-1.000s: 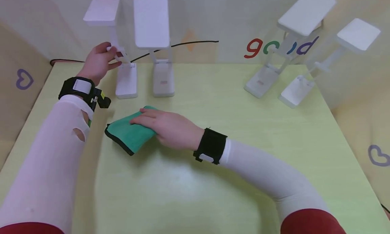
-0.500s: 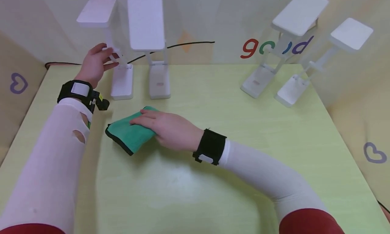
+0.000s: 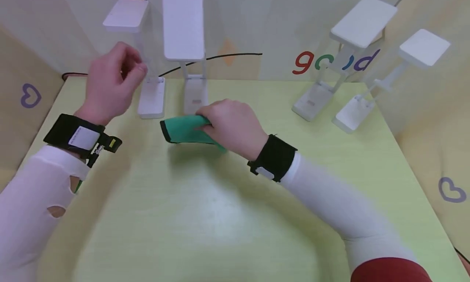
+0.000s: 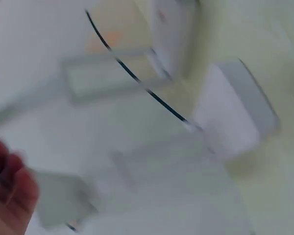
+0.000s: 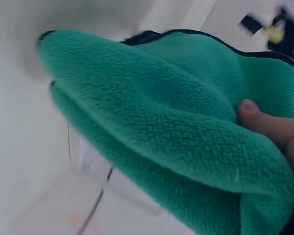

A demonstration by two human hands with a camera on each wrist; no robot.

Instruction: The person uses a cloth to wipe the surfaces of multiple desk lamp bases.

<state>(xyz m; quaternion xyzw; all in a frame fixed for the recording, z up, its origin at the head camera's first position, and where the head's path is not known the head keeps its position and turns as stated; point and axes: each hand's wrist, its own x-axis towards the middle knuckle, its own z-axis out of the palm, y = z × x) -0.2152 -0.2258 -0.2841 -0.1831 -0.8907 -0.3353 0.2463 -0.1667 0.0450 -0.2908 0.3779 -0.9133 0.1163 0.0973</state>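
In the head view, my right hand [image 3: 235,129] grips a folded green towel [image 3: 183,129] with black edging, lifted off the table. Up close in the right wrist view, the thumb presses on the thick folds of the towel [image 5: 152,112]. My left hand [image 3: 110,80] is raised beside the leftmost white desk lamp [image 3: 151,99], fingers loosely curled. Its fingers [image 4: 22,188] show nothing between them in the left wrist view, apart from the blurred lamp. A taller white desk lamp [image 3: 183,25] stands just right of that one, its base partly behind the towel.
Two more white desk lamps, one with a larger head [image 3: 363,23] and one smaller [image 3: 424,48], stand at the back right of the pale green table [image 3: 220,216]. A wall with coloured letters [image 3: 304,63] and a black line [image 3: 235,54] rises behind.
My left hand has let go of the leftmost lamp's stem and drawn back toward me. The right hand has lifted the towel off the table, up and to the right, now gripping it.
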